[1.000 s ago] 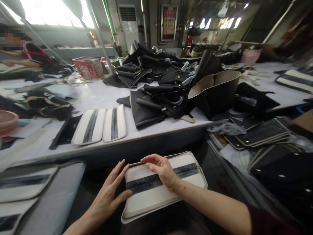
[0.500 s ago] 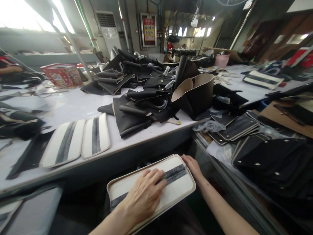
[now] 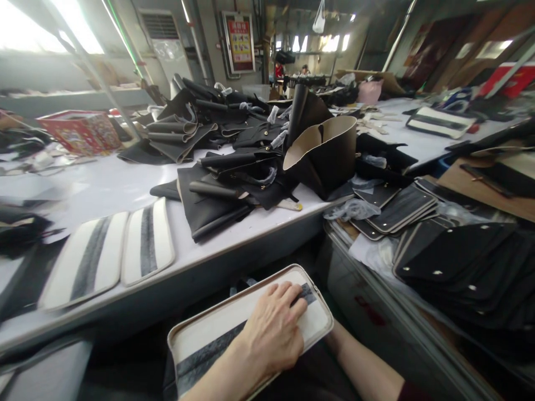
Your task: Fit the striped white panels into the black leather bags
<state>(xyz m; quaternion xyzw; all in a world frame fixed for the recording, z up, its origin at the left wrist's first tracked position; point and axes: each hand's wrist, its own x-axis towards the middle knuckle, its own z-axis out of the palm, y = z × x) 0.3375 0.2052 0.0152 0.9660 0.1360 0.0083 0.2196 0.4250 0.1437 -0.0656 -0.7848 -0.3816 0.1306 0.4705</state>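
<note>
A white rectangular panel (image 3: 209, 327) with rounded corners, a raised piped rim and a dark grey stripe lies tilted in front of me, below the table edge. My left hand (image 3: 276, 327) rests palm down on its upper face, fingers spread over the right part of the stripe. Behind the panel's right end, my right hand (image 3: 333, 337) is mostly covered; only the wrist side shows and its fingers are out of sight. Two similar striped panels, a wider one (image 3: 111, 245) and a narrower one (image 3: 163, 231), lie side by side on the table to the left.
Black bag pieces (image 3: 217, 206) are heaped across the white table (image 3: 234, 239). An open black bag body (image 3: 330, 161) stands near its edge. Stacked black panels with studs (image 3: 460, 256) fill the right-hand surface. A red patterned box (image 3: 79, 133) sits back left.
My left hand has slid right along the panel. My right hand has gone from the panel's upper right corner to behind its right end. The view has shifted slightly right.
</note>
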